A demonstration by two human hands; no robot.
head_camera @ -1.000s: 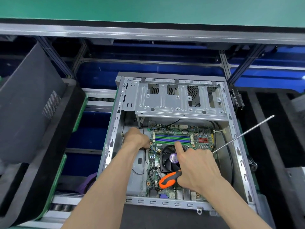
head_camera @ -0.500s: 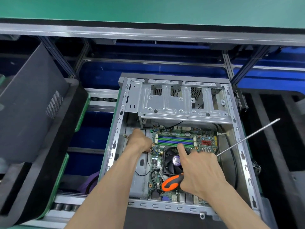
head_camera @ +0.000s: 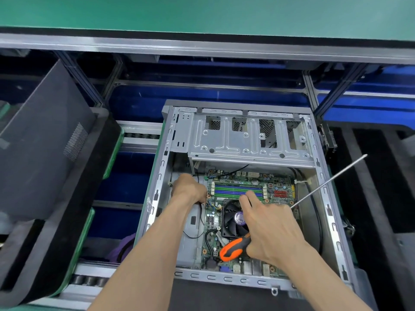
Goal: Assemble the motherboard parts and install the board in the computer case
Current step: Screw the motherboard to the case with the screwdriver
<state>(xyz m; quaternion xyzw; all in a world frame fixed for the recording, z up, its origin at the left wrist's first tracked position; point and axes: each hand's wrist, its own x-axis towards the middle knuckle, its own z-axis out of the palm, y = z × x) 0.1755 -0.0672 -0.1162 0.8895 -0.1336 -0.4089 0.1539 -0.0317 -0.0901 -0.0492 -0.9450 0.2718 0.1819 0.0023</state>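
Head view: the left hand (head_camera: 188,188) is curled at the board's (head_camera: 226,250) left edge, likely to hold it in place; what is gripped cannot be told. The board is inside the case (head_camera: 323,198). A screwdriver (head_camera: 233,249) is gripped by the right hand (head_camera: 269,225), one finger stretched out. The case is set on a dark mat (head_camera: 370,198).

left hand (head_camera: 187,189) bare | right hand (head_camera: 269,230) bare | forearms uncovered, no sleeves

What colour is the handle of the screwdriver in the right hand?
Orange and black; the screwdriver handle, held in the right hand, shows best in the head view.
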